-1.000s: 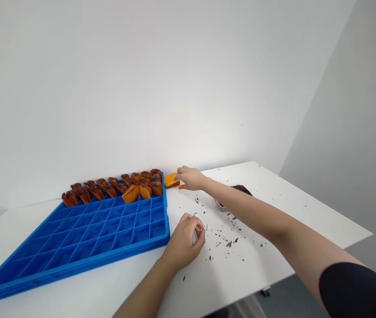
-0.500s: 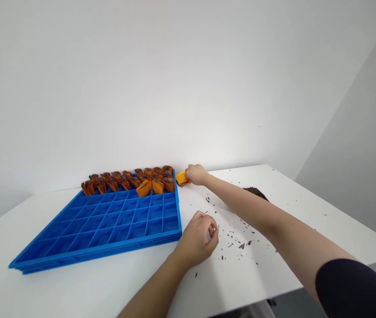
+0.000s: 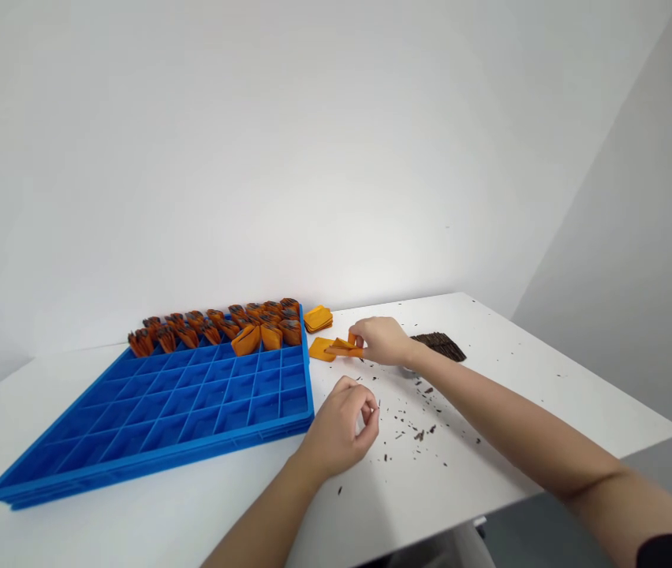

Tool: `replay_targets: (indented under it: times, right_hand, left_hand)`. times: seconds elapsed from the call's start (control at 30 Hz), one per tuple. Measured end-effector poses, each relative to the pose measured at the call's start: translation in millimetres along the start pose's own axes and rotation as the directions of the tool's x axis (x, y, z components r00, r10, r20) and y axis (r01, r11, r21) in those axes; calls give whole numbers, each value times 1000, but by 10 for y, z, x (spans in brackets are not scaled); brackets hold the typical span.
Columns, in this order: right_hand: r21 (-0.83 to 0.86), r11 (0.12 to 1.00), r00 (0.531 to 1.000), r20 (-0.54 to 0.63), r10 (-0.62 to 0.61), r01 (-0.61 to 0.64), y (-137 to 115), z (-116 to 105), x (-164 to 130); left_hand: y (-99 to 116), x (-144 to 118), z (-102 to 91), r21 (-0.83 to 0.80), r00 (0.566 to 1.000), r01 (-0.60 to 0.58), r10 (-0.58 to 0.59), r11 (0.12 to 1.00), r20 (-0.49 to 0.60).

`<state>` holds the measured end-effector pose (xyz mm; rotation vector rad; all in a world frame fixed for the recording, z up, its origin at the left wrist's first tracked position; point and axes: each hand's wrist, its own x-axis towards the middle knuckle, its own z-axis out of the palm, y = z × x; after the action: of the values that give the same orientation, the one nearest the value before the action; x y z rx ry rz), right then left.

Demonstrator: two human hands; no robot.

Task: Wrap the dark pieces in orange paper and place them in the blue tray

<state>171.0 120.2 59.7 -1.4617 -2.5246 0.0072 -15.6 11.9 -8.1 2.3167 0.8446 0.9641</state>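
Note:
My right hand [image 3: 384, 341] pinches a flat orange pouch [image 3: 331, 348] just above the white table [image 3: 206, 505], right of the blue grid tray [image 3: 152, 410]. A small stack of more orange pouches [image 3: 318, 319] lies behind it by the tray's far right corner. My left hand [image 3: 345, 426] rests on the table near the tray's front right corner, its fingers curled loosely with nothing visible in them. Filled orange pouches [image 3: 218, 329] with dark contents stand in the tray's far rows.
A pile of dark brown flakes [image 3: 439, 345] lies on the table behind my right wrist. Loose dark crumbs [image 3: 416, 430] are scattered over the right half of the table. White walls stand close behind the table; its right edge drops off.
My right hand has pulled back from the pouch stack toward me, bringing one orange pouch with it. The left hand has stayed put.

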Motion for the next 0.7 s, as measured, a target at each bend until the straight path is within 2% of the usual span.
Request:
replay_targets:
  times: [0.1, 0.23, 0.33, 0.4, 0.47, 0.5, 0.6, 0.63, 0.7]
  right_hand:
    - [57, 998, 1000, -15, -6, 7, -31, 99, -219]
    - [183, 982, 996, -75, 54, -39, -6, 196, -382]
    - [259, 966, 993, -103, 49, -21, 55, 183, -464]
    - [391, 919, 993, -120, 3, 45, 99, 145, -513]
    - [601, 792, 990, -134, -33, 108, 132, 107, -555]
    - [698, 706, 991, -131, -37, 119, 140, 96, -573]
    - [872, 481, 996, -79, -38, 87, 124, 107, -606]
    - [905, 419, 997, -62, -42, 74, 103, 126, -611]
    - [955, 291, 997, -47, -68, 65, 45, 179, -617]
  left_hand:
    - [-6, 3, 10, 7, 1000, -9, 9, 1000, 17]
    - [-15, 10, -16, 29, 999, -16, 15, 999, 28]
    - [-9, 9, -56, 44, 999, -34, 34, 998, -11]
    - [-2, 5, -79, 45, 993, -90, 93, 995, -74]
    - [7, 4, -99, 74, 966, -153, 165, 985, -198]
    - [11, 6, -110, 104, 938, -165, 189, 981, -290]
    - [28, 20, -156, 172, 817, -82, 165, 982, -553]
    - [35, 27, -176, 182, 802, -45, 144, 982, -580]
    - [46, 42, -214, 202, 839, -16, 124, 979, -530]
